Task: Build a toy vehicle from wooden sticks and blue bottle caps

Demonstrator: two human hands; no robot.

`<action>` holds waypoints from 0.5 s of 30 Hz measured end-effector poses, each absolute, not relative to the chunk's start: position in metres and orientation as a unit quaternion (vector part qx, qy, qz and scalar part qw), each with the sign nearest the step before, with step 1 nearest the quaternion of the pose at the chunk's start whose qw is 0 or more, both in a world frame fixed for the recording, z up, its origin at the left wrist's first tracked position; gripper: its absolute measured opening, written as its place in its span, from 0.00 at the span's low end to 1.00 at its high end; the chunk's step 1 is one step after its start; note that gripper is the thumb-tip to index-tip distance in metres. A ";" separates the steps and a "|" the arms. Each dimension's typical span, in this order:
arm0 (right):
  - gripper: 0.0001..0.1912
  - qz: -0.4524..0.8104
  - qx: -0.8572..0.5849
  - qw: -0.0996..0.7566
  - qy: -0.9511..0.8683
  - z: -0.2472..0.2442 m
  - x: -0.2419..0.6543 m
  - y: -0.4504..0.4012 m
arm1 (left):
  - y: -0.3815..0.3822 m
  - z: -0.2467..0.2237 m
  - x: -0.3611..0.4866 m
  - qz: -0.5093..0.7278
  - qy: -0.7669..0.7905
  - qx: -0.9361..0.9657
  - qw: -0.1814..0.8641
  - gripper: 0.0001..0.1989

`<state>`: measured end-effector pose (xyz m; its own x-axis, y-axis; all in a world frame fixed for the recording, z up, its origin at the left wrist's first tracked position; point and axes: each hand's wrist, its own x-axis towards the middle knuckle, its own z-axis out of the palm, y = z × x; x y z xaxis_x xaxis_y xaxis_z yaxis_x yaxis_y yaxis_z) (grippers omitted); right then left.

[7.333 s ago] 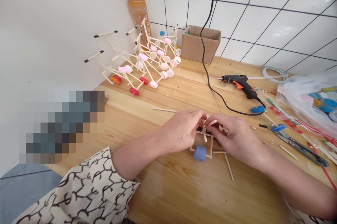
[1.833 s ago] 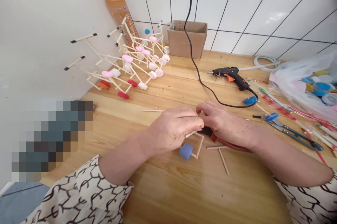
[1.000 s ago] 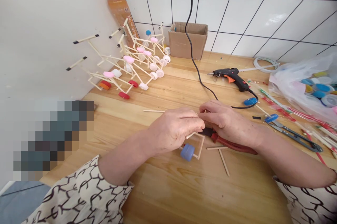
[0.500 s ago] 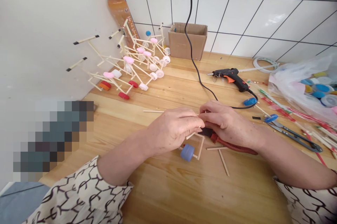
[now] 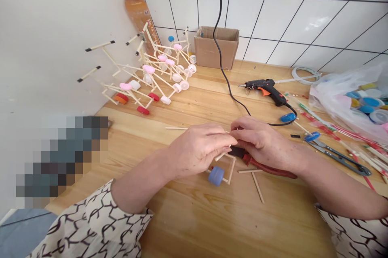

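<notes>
My left hand [image 5: 201, 149] is closed around thin wooden sticks, part of a small stick frame [image 5: 231, 171] that carries a blue bottle cap [image 5: 216, 176] below the fingers. Touching its fingertips, my right hand [image 5: 257, 140] has its fingers pinched together; what they hold is hidden. Under the right hand lie pliers [image 5: 273, 168] with red handles. Two loose sticks [image 5: 257, 187] rest just in front, and another stick [image 5: 176, 128] lies behind the left hand.
Stick models [image 5: 148, 70] with cap wheels stand at the back left by a bottle [image 5: 136, 7]. Behind are a cardboard box [image 5: 215, 49] and a glue gun [image 5: 266, 88] with its cable. Snips [image 5: 339, 157], straws and a bag of caps [image 5: 360, 100] lie right.
</notes>
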<state>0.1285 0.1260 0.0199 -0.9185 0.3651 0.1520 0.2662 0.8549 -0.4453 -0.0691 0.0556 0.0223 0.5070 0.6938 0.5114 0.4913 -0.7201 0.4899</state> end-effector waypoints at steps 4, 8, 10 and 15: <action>0.10 0.214 -0.168 0.130 -0.953 0.024 0.129 0.125 | 0.055 0.024 -0.071 0.349 0.347 0.858 0.147 0.09; 0.12 0.235 -0.163 0.147 -0.947 0.031 0.129 0.123 | 0.055 0.025 -0.072 0.350 0.347 0.857 0.151 0.10; 0.12 0.247 -0.161 0.152 -0.943 0.034 0.130 0.122 | 0.054 0.026 -0.072 0.353 0.346 0.856 0.148 0.10; 0.07 0.292 -0.163 0.094 -0.938 0.045 0.136 0.113 | 0.054 0.027 -0.072 0.365 0.346 0.850 0.155 0.09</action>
